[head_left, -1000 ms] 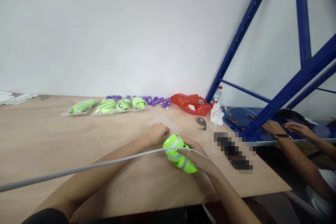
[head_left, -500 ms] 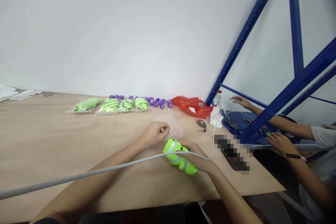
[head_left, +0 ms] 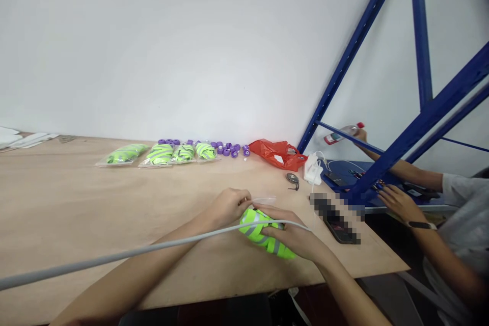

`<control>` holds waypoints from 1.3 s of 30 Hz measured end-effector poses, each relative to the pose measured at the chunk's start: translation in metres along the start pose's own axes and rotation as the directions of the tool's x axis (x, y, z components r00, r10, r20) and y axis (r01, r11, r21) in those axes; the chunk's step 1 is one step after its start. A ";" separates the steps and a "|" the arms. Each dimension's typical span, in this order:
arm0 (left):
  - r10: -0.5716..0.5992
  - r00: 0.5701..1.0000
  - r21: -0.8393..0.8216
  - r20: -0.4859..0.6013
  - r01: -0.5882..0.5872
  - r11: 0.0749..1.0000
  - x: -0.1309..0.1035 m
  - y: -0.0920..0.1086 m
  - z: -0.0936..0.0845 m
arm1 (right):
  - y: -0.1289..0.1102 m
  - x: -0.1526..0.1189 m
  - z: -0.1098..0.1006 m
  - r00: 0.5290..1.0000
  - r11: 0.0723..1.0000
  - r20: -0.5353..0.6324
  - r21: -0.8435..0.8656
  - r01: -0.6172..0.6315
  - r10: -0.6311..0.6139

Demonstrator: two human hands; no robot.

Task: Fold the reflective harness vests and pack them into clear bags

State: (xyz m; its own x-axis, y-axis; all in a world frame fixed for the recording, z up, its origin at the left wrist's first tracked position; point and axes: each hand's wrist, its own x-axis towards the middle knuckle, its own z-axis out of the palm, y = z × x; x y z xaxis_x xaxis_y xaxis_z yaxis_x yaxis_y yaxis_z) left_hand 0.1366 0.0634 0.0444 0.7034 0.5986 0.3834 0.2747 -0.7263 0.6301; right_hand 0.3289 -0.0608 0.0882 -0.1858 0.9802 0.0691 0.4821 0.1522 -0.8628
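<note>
My right hand [head_left: 290, 230] is wrapped over a folded bundle of neon-yellow reflective strap [head_left: 252, 218] with silver stripes, near the table's front. Just to its left, my left hand [head_left: 232, 205] pinches the edge of a clear plastic bag [head_left: 265, 199]. The bag's opening lies against the upper end of the bundle; my fingers hide how far the two overlap. A grey cable [head_left: 168, 245] crosses the view in front of both hands.
Several bagged neon bundles [head_left: 159, 154] and purple rolls [head_left: 226, 148] line the wall side. Right of them are a red plastic bag [head_left: 278, 154], a tape measure [head_left: 292, 179], a white power strip [head_left: 313, 169] and a phone [head_left: 338, 224]. Beyond a blue frame [head_left: 344, 63], another person holds a bottle [head_left: 343, 134].
My right hand and the bundle have come up against the clear bag, which my left hand has lowered slightly. The other person has picked up the bottle.
</note>
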 end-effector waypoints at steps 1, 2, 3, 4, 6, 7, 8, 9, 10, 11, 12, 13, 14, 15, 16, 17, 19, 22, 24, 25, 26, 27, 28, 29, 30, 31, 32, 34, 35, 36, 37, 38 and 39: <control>-0.013 1.000 -0.033 0.003 0.013 0.999 -0.001 0.001 0.001 | 0.005 0.001 0.000 1.000 1.000 -0.013 -0.002 -0.015 0.015; -0.026 1.000 -0.062 0.004 0.026 0.998 -0.001 0.002 0.001 | 0.010 0.002 0.001 0.999 1.000 -0.021 0.007 -0.028 0.028; -0.038 0.999 -0.086 0.004 0.039 0.996 -0.002 0.003 0.001 | 0.015 0.002 0.001 0.999 0.999 -0.019 0.021 -0.035 0.036; -0.048 0.999 -0.104 0.002 0.048 0.993 -0.003 0.004 0.000 | 0.019 0.003 0.002 0.999 0.999 -0.009 0.040 -0.037 0.037; -0.058 0.998 -0.119 -0.010 0.057 0.991 -0.006 0.007 -0.001 | 0.026 0.005 0.004 1.000 0.996 0.015 0.087 -0.023 0.022; -0.060 0.998 -0.117 -0.018 0.057 0.991 -0.008 0.009 -0.002 | 0.028 0.006 0.005 1.000 0.993 0.018 0.112 -0.019 0.017; -0.060 0.998 -0.112 -0.024 0.057 0.992 -0.010 0.011 -0.003 | 0.030 0.006 0.007 1.000 0.990 0.009 0.139 -0.023 0.022; -0.056 0.998 -0.103 -0.023 0.053 0.993 -0.013 0.012 -0.005 | 0.032 0.007 0.009 0.999 0.986 -0.009 0.165 -0.035 0.037; -0.049 0.999 -0.093 -0.017 0.047 0.995 -0.015 0.014 -0.007 | 0.035 0.008 0.012 0.998 0.980 -0.032 0.193 -0.051 0.058; -0.040 0.999 -0.083 -0.005 0.040 0.996 -0.017 0.015 -0.008 | 0.037 0.009 0.016 0.995 0.973 -0.053 0.221 -0.067 0.081; -0.031 0.999 -0.074 0.011 0.032 0.997 -0.019 0.015 -0.010 | 0.040 0.009 0.020 0.992 0.964 -0.072 0.252 -0.082 0.103; -0.024 0.999 -0.066 0.027 0.026 0.997 -0.022 0.015 -0.011 | 0.042 0.009 0.024 0.989 0.954 -0.087 0.285 -0.093 0.122; -0.022 0.999 -0.059 0.041 0.025 0.998 -0.023 0.014 -0.012 | 0.045 0.009 0.028 0.985 0.941 -0.094 0.323 -0.104 0.142; -0.026 0.998 -0.054 0.052 0.028 0.998 -0.025 0.013 -0.014 | 0.047 0.009 0.032 0.982 0.924 -0.097 0.364 -0.118 0.164; -0.033 0.998 -0.049 0.062 0.036 0.998 -0.027 0.012 -0.015 | 0.049 0.008 0.035 0.977 0.903 -0.095 0.407 -0.134 0.188; -0.041 0.997 -0.047 0.070 0.044 0.998 -0.028 0.010 -0.016 | 0.051 0.007 0.038 0.974 0.882 -0.089 0.447 -0.150 0.211; -0.052 0.995 -0.052 0.086 0.057 0.997 -0.031 0.008 -0.018 | 0.054 0.006 0.041 0.969 0.844 -0.084 0.513 -0.157 0.232; -0.049 0.992 -0.092 0.118 0.060 0.994 -0.034 0.007 -0.022 | 0.056 0.004 0.045 0.963 0.791 -0.104 0.596 -0.139 0.247; -0.041 0.990 -0.129 0.137 0.059 0.990 -0.035 0.008 -0.024 | 0.057 0.004 0.048 0.950 0.739 -0.115 0.657 -0.148 0.292; -0.039 0.989 -0.148 0.141 0.060 0.987 -0.035 0.008 -0.024 | 0.056 0.004 0.051 0.941 0.712 -0.117 0.685 -0.155 0.317; -0.039 0.989 -0.168 0.141 0.063 0.984 -0.035 0.009 -0.024 | 0.055 0.004 0.053 0.934 0.689 -0.119 0.707 -0.158 0.336; -0.043 0.990 -0.190 0.137 0.069 0.979 -0.035 0.010 -0.024 | 0.054 0.004 0.056 0.930 0.672 -0.120 0.723 -0.157 0.347; -0.053 0.990 -0.212 0.129 0.080 0.974 -0.035 0.010 -0.024 | 0.053 0.004 0.058 0.928 0.660 -0.120 0.735 -0.156 0.352; -0.068 0.990 -0.238 0.121 0.095 0.966 -0.035 0.011 -0.024 | 0.052 0.004 0.061 0.929 0.652 -0.118 0.743 -0.152 0.351; -0.086 0.990 -0.268 0.114 0.114 0.957 -0.035 0.012 -0.023 | 0.051 0.005 0.063 0.931 0.645 -0.114 0.749 -0.148 0.346; -0.105 0.988 -0.300 0.109 0.134 0.945 -0.035 0.013 -0.022 | 0.050 0.005 0.065 0.934 0.640 -0.110 0.755 -0.143 0.339; -0.123 0.986 -0.334 0.110 0.153 0.930 -0.035 0.014 -0.021 | 0.049 0.005 0.066 0.937 0.634 -0.108 0.761 -0.137 0.332; -0.149 0.981 -0.399 0.125 0.187 0.898 -0.035 0.015 -0.018 | 0.048 0.005 0.068 0.942 0.625 -0.093 0.769 -0.137 0.321; -0.157 0.978 -0.424 0.135 0.200 0.883 -0.035 0.016 -0.017 | 0.047 0.005 0.067 0.944 0.625 -0.084 0.767 -0.142 0.318; -0.163 0.976 -0.442 0.143 0.210 0.872 -0.034 0.017 -0.016 | 0.046 0.005 0.066 0.946 0.630 -0.077 0.762 -0.149 0.316; -0.167 0.975 -0.452 0.146 0.216 0.866 -0.033 0.018 -0.016 | 0.045 0.005 0.065 0.947 0.642 -0.078 0.752 -0.150 0.313; -0.170 0.975 -0.453 0.143 0.217 0.865 -0.032 0.019 -0.017 | 0.043 0.005 0.063 0.947 0.659 -0.088 0.738 -0.145 0.307; -0.173 0.976 -0.447 0.132 0.214 0.869 -0.031 0.021 -0.019 | 0.042 0.005 0.062 0.948 0.680 -0.102 0.720 -0.137 0.300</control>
State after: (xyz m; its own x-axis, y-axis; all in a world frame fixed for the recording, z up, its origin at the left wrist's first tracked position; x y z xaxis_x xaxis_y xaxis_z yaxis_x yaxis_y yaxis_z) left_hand 0.1083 0.0361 0.0580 0.7254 0.6653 0.1766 0.0963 -0.3521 0.9310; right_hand 0.2950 -0.0573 0.0216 0.0562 0.9883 -0.1419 -0.2633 -0.1224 -0.9569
